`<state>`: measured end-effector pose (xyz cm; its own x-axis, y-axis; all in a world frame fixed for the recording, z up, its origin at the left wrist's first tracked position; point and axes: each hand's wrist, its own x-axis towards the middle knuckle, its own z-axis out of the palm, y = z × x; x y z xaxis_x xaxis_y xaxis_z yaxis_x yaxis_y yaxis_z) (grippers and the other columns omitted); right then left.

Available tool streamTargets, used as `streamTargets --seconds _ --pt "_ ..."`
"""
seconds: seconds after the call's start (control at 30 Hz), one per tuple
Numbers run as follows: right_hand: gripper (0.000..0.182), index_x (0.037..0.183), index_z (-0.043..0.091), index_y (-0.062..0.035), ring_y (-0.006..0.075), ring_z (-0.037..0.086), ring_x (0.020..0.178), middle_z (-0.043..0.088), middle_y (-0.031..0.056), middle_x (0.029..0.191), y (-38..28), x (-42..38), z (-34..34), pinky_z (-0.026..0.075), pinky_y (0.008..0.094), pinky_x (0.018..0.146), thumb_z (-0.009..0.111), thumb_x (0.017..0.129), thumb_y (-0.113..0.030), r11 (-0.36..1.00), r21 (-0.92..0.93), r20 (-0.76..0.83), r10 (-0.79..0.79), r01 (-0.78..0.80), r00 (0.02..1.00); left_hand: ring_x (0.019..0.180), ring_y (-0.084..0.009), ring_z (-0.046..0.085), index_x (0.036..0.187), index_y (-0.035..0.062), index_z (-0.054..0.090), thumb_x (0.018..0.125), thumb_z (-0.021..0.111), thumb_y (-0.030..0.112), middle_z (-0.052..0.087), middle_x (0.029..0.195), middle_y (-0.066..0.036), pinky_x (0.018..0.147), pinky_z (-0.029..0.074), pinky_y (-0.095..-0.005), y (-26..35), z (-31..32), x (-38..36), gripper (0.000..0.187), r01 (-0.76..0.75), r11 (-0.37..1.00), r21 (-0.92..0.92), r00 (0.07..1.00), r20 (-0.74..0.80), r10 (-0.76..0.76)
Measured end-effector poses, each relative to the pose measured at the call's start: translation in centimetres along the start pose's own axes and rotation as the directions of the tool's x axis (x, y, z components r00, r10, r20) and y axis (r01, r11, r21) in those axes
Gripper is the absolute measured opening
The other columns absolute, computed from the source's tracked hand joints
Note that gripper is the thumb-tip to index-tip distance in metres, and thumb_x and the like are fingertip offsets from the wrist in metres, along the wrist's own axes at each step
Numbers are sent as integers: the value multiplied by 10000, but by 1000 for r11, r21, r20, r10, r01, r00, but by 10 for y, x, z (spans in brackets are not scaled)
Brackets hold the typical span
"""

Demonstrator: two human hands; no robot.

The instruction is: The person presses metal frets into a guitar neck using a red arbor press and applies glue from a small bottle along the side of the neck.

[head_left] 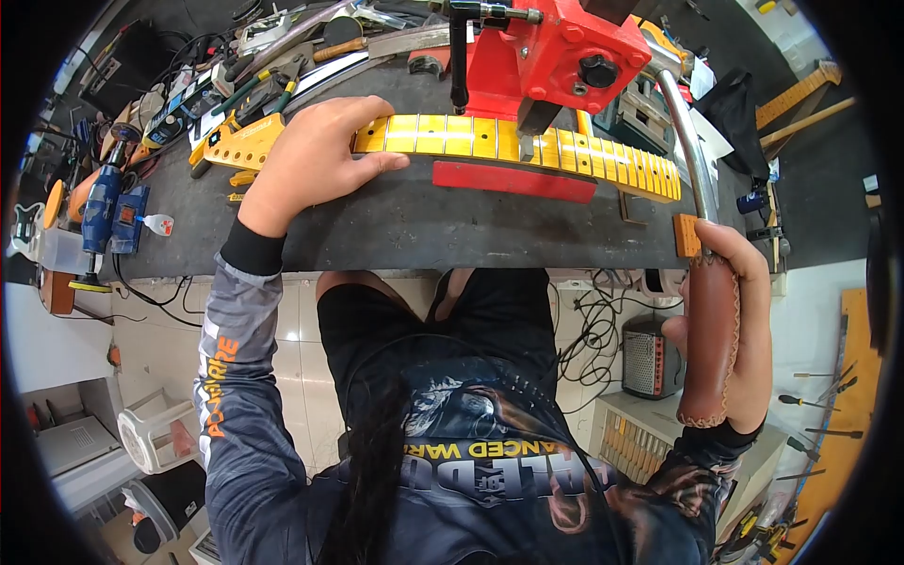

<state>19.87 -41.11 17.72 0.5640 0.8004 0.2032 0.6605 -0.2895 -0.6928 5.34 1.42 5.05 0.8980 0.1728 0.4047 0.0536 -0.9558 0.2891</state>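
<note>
Guitar neck (428, 139): and there it lies, crosswise over the workbench (358, 240), under the arbor press (565, 47) ram (539, 115)
Left hand (315, 155): around the neck beside the headstock (235, 143)
Right hand (749, 301): far right, round the lever grip (711, 344)
Cables (601, 344): down on the floor, right of the thighs

To my left I see a blue power tool (98, 209) near a small white bottle (158, 225). Lower down, a white stool (135, 429) stands on my left, a perforated box (652, 365) on my right.
</note>
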Motion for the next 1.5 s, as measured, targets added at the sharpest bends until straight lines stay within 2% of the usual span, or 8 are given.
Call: streamTargets --seconds 0.7,0.9,1.0,1.07,1.1,1.13,1.23,1.5 --pt "849 1660 536 -54 318 663 1193 639 158 1332 23 10 9 500 385 1139 623 850 184 987 -121 184 -83 106 979 811 -318 684 1231 4 750 887 942 385 756 1000 -160 738 550 -418 0 2 1 547 -12 1000 -22 1000 -13 12" --pt "1025 1761 390 -10 339 682 1348 639 217 1465 37 6 24 470 415 1225 444 751 163 998 2 254 -64 66 965 836 -342 695 1233 11 748 893 937 385 755 1007 -165 766 563 -434 0 2 1 540 -7 1000 -14 1000 -7 7" --pt "960 1801 278 -33 314 719 1267 637 226 1448 31 2 46 527 454 1178 519 883 112 893 429 150 81 -138 985 863 -360 704 1232 15 745 896 934 393 758 1018 -168 781 566 -449 1 1 0 540 -6 1000 -8 1000 -8 6" --pt "909 1829 173 -70 271 735 1175 614 208 1417 24 5 61 600 418 1047 608 1034 -11 791 564 81 233 -238 969 888 -370 712 1238 20 739 901 930 411 760 1023 -169 792 566 -454 2 0 0 551 13 1000 1 1000 8 -13" --pt "759 1775 310 -80 166 737 905 683 136 1156 20 7 81 598 282 745 684 1118 -151 788 557 -19 329 -263 944 888 -370 712 1238 20 739 901 930 411 760 1023 -169 792 566 -454 2 1 0 551 14 1000 1 1000 7 -14" --pt "759 1775 310 -80 166 737 905 683 136 1156 23 11 86 598 282 745 684 1118 -151 789 555 -18 327 -263 945 895 -373 716 1242 26 738 903 928 420 759 1021 -169 797 566 -456 1 1 -1 553 5 1000 5 1000 2 -5" --pt "322 1403 588 -88 47 482 467 583 -15 666 22 27 102 318 226 400 718 1130 -196 713 572 -66 532 -405 844 908 -380 721 1247 41 736 907 925 437 759 1020 -169 808 566 -460 3 1 -1 555 18 1000 3 1000 4 -18" --pt "166 1172 566 -98 68 496 448 598 12 668 26 37 102 325 255 363 690 1068 -65 700 558 -45 563 -446 825 930 -391 730 1226 58 730 911 920 453 751 1007 -165 821 568 -472 2 -1 -2 540 25 1000 -2 1000 1 -25"
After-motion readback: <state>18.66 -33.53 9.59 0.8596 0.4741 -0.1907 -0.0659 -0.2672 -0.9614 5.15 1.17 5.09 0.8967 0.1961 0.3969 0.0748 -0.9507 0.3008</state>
